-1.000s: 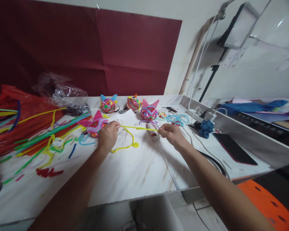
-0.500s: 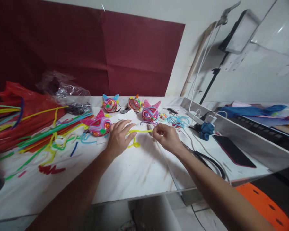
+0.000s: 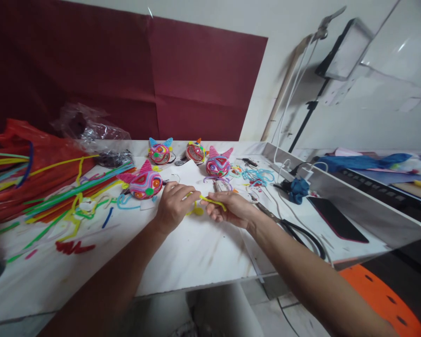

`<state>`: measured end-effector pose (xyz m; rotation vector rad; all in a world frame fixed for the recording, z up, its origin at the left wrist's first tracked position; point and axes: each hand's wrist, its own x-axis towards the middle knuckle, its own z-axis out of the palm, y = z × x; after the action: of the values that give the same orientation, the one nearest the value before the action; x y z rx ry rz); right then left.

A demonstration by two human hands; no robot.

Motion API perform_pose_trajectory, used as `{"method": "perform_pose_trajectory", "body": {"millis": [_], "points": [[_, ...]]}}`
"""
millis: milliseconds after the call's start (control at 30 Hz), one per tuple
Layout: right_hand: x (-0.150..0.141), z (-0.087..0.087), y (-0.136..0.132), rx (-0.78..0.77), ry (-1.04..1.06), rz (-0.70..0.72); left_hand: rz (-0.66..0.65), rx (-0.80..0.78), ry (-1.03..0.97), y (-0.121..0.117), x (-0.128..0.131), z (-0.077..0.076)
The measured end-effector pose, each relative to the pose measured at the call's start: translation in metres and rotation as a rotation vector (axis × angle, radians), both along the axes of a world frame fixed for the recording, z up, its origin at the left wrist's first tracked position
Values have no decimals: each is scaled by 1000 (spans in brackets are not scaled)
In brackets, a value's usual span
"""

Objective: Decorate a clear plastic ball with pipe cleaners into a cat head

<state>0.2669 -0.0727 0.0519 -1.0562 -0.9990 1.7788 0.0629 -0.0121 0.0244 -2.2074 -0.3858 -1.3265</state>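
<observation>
A yellow pipe cleaner (image 3: 217, 202) runs between my hands above the middle of the table. My left hand (image 3: 175, 206) is closed on its left part, with the fingertips pinched together. My right hand (image 3: 233, 209) has turned palm-up and grips it between thumb and fingers, one end sticking out over the fingers. Just below my left fingers shows a yellow disc (image 3: 198, 211) on a bent yellow piece, mostly hidden by the hand. Left of my left hand sits a pink-eared pipe-cleaner animal head (image 3: 146, 185); a second pink-eared head (image 3: 218, 164) stands behind my hands.
Two smaller decorated heads (image 3: 160, 152) (image 3: 195, 152) stand at the back. Coloured pipe cleaners (image 3: 80, 192) and a red plastic bag (image 3: 38, 159) fill the left. Black-handled scissors (image 3: 294, 229), cables and a phone (image 3: 337, 219) lie to the right.
My left hand, first pinching the stretched pipe cleaner, opened along it and has closed again. My right hand has moved left and turned palm-up, bringing the hands together.
</observation>
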Motion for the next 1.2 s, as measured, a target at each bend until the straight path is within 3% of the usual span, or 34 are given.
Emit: {"method": "perform_pose_trajectory", "body": {"millis": [167, 367, 567, 700, 900, 1033, 1200], "points": [[-9, -12, 1, 118, 52, 17, -55, 45, -75, -1, 2, 1], [-14, -14, 2, 294, -143, -155, -79, -101, -67, -5, 7, -1], [-12, -8, -1, 873, -678, -277, -118, -447, -151, -11, 10, -5], [-13, -7, -5, 1089, -1059, -289, -92, -652, -193, -14, 10, -6], [-12, -16, -2, 1196, -1372, -283, -134, -1056, -196, -20, 13, 0], [-14, -24, 3, 1172, -1408, -219, -350, -1419, -310, -25, 18, 5], [-10, -30, 16, 1085, -1355, -240, -589, -1717, -366, -29, 20, 11]]}}
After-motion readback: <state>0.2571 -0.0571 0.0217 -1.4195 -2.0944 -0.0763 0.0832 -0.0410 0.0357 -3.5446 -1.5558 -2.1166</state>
